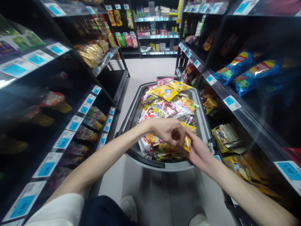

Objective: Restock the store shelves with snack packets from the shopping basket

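Note:
A small yellow snack packet (187, 143) is between my two hands, over the near right part of a grey shopping basket (164, 166). My left hand (169, 131) is closed, its curled fingers against the packet's left side. From the right, my right hand (198, 150) grips the same packet between thumb and fingers. The hands cover much of it. Beneath and beyond them the basket is heaped with snack bags, among them a yellow bag (166, 92) on top and a white, colourfully printed bag (154, 110).
Shelves line both sides of the aisle. Blue chip bags (257, 73) lie on the right shelf, with yellow packets (242, 168) lower down. Gold-wrapped bags (90, 53) sit on the left. A stocked shelf unit (156, 36) stands across the far end. Pale floor (150, 67) shows beyond the basket.

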{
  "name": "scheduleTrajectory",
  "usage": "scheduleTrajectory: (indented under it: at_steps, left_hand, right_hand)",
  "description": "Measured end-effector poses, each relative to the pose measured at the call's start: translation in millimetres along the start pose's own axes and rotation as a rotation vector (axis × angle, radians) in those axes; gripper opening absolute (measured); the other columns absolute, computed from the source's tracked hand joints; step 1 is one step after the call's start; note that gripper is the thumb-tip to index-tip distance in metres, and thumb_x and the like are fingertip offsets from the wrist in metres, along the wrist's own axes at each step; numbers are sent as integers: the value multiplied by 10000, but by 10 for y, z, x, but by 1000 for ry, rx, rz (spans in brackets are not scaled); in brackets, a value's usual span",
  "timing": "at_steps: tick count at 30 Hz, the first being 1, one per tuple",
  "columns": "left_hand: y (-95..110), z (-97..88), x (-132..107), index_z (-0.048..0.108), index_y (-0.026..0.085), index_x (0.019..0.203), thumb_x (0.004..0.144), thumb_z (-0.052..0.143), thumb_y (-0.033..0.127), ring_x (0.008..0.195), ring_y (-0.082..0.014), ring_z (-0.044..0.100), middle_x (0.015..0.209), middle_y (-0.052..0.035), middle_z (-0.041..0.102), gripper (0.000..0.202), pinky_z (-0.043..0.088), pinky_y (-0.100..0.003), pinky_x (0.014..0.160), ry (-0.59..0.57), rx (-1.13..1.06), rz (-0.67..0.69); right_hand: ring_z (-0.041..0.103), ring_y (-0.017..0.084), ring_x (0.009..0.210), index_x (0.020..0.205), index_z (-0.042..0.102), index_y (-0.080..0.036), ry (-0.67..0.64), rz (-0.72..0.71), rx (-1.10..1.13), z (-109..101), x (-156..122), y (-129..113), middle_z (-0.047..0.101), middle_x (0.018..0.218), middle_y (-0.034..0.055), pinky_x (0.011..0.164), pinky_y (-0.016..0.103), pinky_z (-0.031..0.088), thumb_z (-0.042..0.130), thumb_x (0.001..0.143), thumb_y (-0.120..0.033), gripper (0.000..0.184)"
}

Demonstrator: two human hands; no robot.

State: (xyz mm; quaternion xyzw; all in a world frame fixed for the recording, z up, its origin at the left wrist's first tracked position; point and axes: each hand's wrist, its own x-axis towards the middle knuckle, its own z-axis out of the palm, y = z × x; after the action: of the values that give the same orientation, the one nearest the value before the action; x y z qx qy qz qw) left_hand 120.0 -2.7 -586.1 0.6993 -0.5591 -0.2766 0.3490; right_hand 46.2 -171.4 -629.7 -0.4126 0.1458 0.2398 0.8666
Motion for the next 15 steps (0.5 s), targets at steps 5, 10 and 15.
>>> scheduleTrajectory:
  at_steps: [5,10,15]
  left_hand:
    - [-187,-225,-9,745,179,1037,935,582,258,972,-168,692,1038,-72,751,208,565,-316,879,576,253,-49]
    - [-816,-387,-158,553,187,1417,829,495,15,1483,-298,360,1576,-121,432,615,269,-563,1253,919,847,-397]
    - [-1121,-428,-316,575,131,1398,926,457,116,1302,-295,525,1419,-151,588,487,382,-515,1179,829,846,-577]
  right_hand:
    - [755,221,927,1145,657,-188,123,-8,-8,35,57,66,777,1014,57,858,341,638,749,815,-126,349]
    - [764,220,915,1206,663,-165,150,25,-28,53,25,45,781,1023,81,866,349,646,687,875,-118,335]
    - [767,209,911,1263,653,-186,122,50,-50,59,35,51,776,1081,76,850,329,651,699,884,-138,385]
